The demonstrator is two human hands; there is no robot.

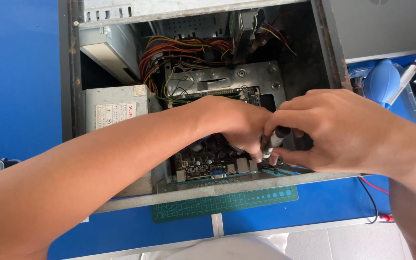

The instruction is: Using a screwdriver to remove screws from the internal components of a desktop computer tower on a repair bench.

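Nearest the camera, a green cutting mat (pixel 227 202) lies on the blue table (pixel 20 72), its far part hidden under the open computer case (pixel 71 72); a red and a black wire (pixel 372 200) trail across the table at the right.

Above the case's near edge, both hands meet over the motherboard (pixel 203 159); the left hand (pixel 232 127) reaches in from the left, its fingers curled downward and closed narrowly about the lower part of a screwdriver (pixel 273 142); the right hand (pixel 343 130) comes from the right, its fingers bent and pinched around the tool's dark and grey handle; the two hands touch at the fingertips; the screwdriver stands nearly upright, tilted slightly, just above the right part of the motherboard, inside the case near its near wall; the tip is hidden by the fingers.

Left of the hands, a grey power supply (pixel 116 108) bearing a white label sits against the left wall of the case; beyond it, a bundle of red, yellow and orange cables (pixel 179 50) runs toward a metal drive bracket (pixel 237 77); a pale drive box (pixel 109 55) occupies the far left corner.

Outside the case at the right, a blue rubber air blower (pixel 381 82) rests in a clear tray (pixel 412 103), next to a white-handled tool (pixel 405 77).
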